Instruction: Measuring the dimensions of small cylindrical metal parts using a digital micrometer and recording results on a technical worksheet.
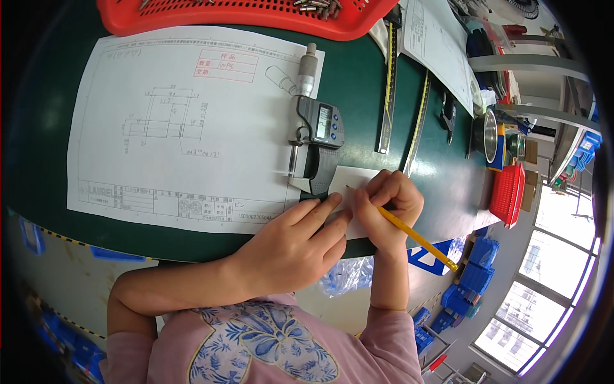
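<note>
My right hand (391, 208) is closed round a yellow pencil (419, 238), its tip against a small white slip of paper (353, 179). My left hand (295, 240) lies with its fingers stretched out over the slip's left edge and the lower right corner of a drawing sheet. That large drawing sheet (141, 77) carries a line drawing of a stepped pin and a red stamped box. Just beyond my left fingertips, a digital micrometer (318, 131) lies on the sheet's right edge. Between its measuring faces is a slim metal pin (293, 160).
A red perforated basket (243, 22) with several metal pins stands at the far edge. Right of the micrometer, two steel-and-black calipers (388, 96) lie on the green table (358, 83). Farther right are more drawing sheets (438, 48), a metal bowl (490, 136) and a small red basket (508, 195).
</note>
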`<state>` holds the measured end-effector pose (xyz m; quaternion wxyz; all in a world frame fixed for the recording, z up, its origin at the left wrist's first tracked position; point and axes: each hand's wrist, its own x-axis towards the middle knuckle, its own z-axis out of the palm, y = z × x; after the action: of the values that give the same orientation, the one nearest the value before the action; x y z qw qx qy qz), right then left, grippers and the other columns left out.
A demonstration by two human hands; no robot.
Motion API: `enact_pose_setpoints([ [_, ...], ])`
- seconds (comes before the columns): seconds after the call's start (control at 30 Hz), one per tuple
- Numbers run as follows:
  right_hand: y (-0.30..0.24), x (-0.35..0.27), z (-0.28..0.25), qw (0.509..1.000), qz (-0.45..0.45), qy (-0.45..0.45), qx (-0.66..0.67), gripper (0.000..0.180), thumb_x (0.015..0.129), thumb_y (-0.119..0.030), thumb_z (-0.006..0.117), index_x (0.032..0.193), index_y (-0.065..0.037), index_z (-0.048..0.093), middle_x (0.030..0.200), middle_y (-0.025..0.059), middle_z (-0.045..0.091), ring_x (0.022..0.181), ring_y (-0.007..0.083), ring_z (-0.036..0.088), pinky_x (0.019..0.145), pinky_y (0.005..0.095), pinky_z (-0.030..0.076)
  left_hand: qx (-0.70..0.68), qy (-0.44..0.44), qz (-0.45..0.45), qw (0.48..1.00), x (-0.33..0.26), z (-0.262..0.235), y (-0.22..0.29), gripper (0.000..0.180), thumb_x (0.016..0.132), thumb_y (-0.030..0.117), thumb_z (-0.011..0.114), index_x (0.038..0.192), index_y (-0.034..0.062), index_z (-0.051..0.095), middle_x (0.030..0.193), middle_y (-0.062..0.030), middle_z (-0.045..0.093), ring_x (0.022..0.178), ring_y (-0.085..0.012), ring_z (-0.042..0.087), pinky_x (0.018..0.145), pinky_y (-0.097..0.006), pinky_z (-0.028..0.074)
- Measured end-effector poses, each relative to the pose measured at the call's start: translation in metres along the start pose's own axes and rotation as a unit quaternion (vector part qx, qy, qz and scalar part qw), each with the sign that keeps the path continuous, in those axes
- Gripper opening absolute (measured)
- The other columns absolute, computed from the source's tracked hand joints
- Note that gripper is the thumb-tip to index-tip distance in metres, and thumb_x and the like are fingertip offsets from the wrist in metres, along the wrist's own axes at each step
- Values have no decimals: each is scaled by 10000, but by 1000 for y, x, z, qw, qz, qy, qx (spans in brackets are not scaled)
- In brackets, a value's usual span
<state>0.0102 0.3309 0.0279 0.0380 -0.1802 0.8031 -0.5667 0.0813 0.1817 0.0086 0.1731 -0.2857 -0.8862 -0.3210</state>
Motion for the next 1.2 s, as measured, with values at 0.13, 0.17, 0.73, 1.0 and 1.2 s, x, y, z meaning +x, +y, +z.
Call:
enact_pose_setpoints([
  [0.13, 0, -1, -2, 1000, -5, -14, 0, 257, 631, 91, 575, 561, -48, 370, 561, 30, 474, 488, 57, 419, 431, 175, 315, -3, 0, 0, 1000, 1, -2, 0, 123, 664, 113, 553, 751, 30, 576, 924, -89, 565, 972, -259, 530, 797, -338, 423],
  [0.17, 0, -1, -2, 1000, -7, -5, -7, 256, 629, 92, 572, 558, -47, 370, 558, 28, 471, 488, 57, 418, 431, 175, 316, -4, 0, 1, 1000, 1, -1, 0, 123, 664, 113, 553, 751, 30, 576, 924, -89, 565, 972, -259, 530, 797, -338, 423],
  [0.73, -2, -5, -4, 997, -7, 31, -71, 261, 614, 119, 551, 561, -54, 362, 556, 26, 456, 509, 58, 388, 465, 167, 294, 23, 23, 2, 999, -3, 6, 2, 142, 683, 137, 539, 745, 15, 578, 957, -96, 550, 967, -244, 517, 791, -313, 409],
  [1.0, 2, -6, -7, 998, 7, 35, -46, 277, 626, 103, 592, 580, -53, 368, 573, 31, 470, 510, 51, 383, 472, 160, 296, 21, -2, 2, 1000, -3, 3, 3, 148, 687, 140, 537, 758, 19, 582, 958, -95, 545, 988, -246, 508, 798, -316, 408],
  [1.2, 2, -7, -9, 999, 6, 23, -38, 279, 625, 109, 583, 577, -54, 362, 571, 27, 465, 505, 50, 376, 466, 165, 290, 19, -4, 0, 1000, -2, 1, 3, 153, 688, 147, 536, 758, 19, 581, 964, -94, 544, 993, -247, 507, 803, -315, 407],
])
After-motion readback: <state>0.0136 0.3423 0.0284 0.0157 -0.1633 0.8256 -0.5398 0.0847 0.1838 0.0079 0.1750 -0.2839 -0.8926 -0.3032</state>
